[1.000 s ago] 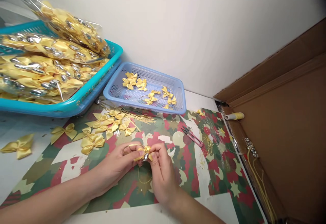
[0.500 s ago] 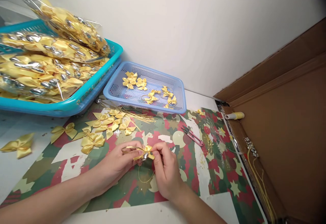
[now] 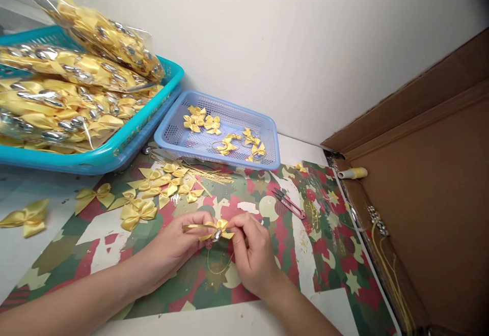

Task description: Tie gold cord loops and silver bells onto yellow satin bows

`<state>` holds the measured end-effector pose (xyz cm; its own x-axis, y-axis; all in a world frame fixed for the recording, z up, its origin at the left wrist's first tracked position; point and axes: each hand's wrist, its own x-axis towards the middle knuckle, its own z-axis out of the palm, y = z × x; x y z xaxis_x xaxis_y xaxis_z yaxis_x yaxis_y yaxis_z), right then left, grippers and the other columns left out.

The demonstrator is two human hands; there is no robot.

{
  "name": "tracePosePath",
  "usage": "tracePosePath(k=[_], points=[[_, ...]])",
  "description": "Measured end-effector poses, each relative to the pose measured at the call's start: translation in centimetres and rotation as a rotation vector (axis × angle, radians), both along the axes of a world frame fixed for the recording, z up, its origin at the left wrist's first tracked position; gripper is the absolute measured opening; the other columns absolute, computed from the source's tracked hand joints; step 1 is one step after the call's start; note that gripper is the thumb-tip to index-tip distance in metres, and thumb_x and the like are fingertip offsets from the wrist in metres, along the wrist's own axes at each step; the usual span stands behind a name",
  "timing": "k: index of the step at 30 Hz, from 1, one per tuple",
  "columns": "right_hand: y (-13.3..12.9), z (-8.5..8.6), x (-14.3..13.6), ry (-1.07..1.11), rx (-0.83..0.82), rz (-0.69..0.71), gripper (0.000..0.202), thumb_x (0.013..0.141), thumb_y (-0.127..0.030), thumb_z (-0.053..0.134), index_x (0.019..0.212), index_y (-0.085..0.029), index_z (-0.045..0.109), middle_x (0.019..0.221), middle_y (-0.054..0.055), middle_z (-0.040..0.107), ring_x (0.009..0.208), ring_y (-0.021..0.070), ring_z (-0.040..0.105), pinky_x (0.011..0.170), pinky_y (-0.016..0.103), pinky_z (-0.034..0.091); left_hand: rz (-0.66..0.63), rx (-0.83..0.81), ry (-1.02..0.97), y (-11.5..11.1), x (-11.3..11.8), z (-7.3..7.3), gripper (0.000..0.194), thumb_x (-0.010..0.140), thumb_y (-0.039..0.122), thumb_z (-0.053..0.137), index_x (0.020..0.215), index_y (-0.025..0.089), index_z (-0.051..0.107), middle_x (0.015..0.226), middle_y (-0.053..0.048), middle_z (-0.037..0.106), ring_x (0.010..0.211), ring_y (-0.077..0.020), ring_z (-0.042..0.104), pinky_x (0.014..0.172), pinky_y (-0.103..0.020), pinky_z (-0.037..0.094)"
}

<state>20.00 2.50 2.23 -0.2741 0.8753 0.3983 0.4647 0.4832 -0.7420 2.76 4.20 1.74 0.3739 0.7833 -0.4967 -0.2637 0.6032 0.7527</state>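
Near the front middle of the patterned sheet, a yellow ribbon bow (image 3: 220,225) with a silver bead (image 3: 217,234) is between my two hands. My left hand (image 3: 185,239) is closed on the bow's left side, and a gold cord loop sticks out to the left over its fingers. A thin cord loop (image 3: 217,273) hangs below the bow. My right hand (image 3: 250,249) is pinched at the bow's right edge, thumb against forefinger; the fingertips partly hide what they grip.
Loose yellow bows (image 3: 139,213) and gold cords (image 3: 212,174) lie behind my left hand. Pink thread snips (image 3: 289,203) lie to the right. Behind stand a blue basket (image 3: 217,159) and a turquoise basket (image 3: 153,117) with bagged bows. A cardboard wall (image 3: 428,173) borders the right.
The bow has turned slightly between my fingers, and the gold loop at my left hand looks flatter. My right hand has shifted slightly at the bow's right side.
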Motion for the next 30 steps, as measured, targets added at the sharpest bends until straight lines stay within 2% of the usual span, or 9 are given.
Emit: tracePosePath(k=[2,5,13,18,23,30], points=[[0.2,0.2,0.2,-0.031,0.093,0.020,0.021,0.093,-0.005,0.040,0.089,-0.023,0.050,0.072,-0.002,0.057,0.063,0.0133,0.048,0.060,0.024,0.038,-0.011,0.006,0.027,0.0,0.1,0.2,0.040,0.061,0.047,0.085,0.055,0.020,0.056,0.061,0.002,0.054,0.065,-0.0161,0.043,0.062,-0.027,0.036],[0.4,0.4,0.3,-0.057,0.148,0.036,0.022,0.093,-0.004,0.040,0.089,-0.022,0.050,0.070,-0.002,0.055,0.062,0.0137,0.044,0.059,0.024,0.037,-0.038,0.024,0.041,0.0,0.1,0.4,0.046,0.060,0.056,0.083,0.056,0.021,0.054,0.059,0.004,0.051,0.062,-0.0148,0.038,0.059,-0.026,0.032],[0.3,0.2,0.1,-0.004,0.100,0.048,0.023,0.092,-0.003,0.039,0.088,-0.023,0.050,0.071,-0.003,0.055,0.064,0.0135,0.045,0.060,0.024,0.035,-0.069,0.031,0.078,0.0,0.0,0.4,0.043,0.063,0.054,0.081,0.058,0.021,0.055,0.061,0.004,0.049,0.065,-0.0156,0.039,0.060,-0.026,0.031],[-0.2,-0.1,-0.1,0.109,-0.161,0.044,0.020,0.093,-0.007,0.041,0.086,-0.023,0.050,0.071,-0.004,0.051,0.061,0.0121,0.043,0.058,0.024,0.034,-0.078,-0.013,0.021,0.0,-0.1,0.5,0.048,0.060,0.058,0.084,0.057,0.021,0.054,0.061,0.004,0.050,0.065,-0.0157,0.039,0.061,-0.026,0.032],[-0.5,-0.8,-0.4,0.295,-0.461,0.031,0.016,0.099,-0.020,0.042,0.086,-0.023,0.051,0.072,-0.003,0.048,0.062,0.0124,0.040,0.058,0.025,0.033,-0.075,-0.034,-0.013,0.1,-0.1,0.8,0.052,0.056,0.061,0.088,0.058,0.020,0.056,0.064,0.002,0.054,0.068,-0.0164,0.043,0.065,-0.027,0.036],[-0.7,-1.2,-1.2,0.505,-0.619,0.019,0.021,0.100,-0.035,0.047,0.085,-0.022,0.052,0.075,-0.002,0.048,0.068,0.0132,0.041,0.063,0.025,0.035,-0.063,-0.018,0.007,0.2,0.1,0.2,0.054,0.055,0.060,0.089,0.057,0.020,0.054,0.062,0.003,0.052,0.066,-0.0152,0.041,0.063,-0.026,0.034]])
